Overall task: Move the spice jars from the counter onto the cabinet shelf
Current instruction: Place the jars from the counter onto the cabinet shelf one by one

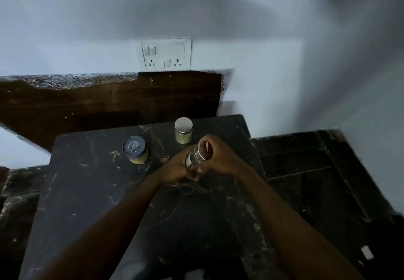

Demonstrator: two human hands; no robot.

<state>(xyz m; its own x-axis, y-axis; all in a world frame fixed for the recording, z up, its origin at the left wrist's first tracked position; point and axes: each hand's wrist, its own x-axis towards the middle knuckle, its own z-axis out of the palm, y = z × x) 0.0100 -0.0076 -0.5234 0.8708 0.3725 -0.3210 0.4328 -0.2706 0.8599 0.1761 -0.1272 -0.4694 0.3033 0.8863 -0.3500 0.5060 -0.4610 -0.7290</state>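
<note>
Both my hands hold one spice jar with a silver lid (pixel 195 157) just above the black marble counter (pixel 91 192). My left hand (pixel 178 169) wraps the jar's lower body. My right hand (pixel 216 156) grips around its lid end. The jar is tilted, lid pointing up and to the right. A jar with a dark blue lid (pixel 135 149) and pale yellow contents stands to the left. Behind my hands stands a silver-lidded jar (pixel 183 130) with greenish contents. No cabinet shelf is in view.
A white switch and socket plate (pixel 166 55) sits on the wall above a dark brown backsplash panel (pixel 109 102). Lower dark marble surfaces lie to the right (pixel 317 181) and left (pixel 19 192) of the counter slab.
</note>
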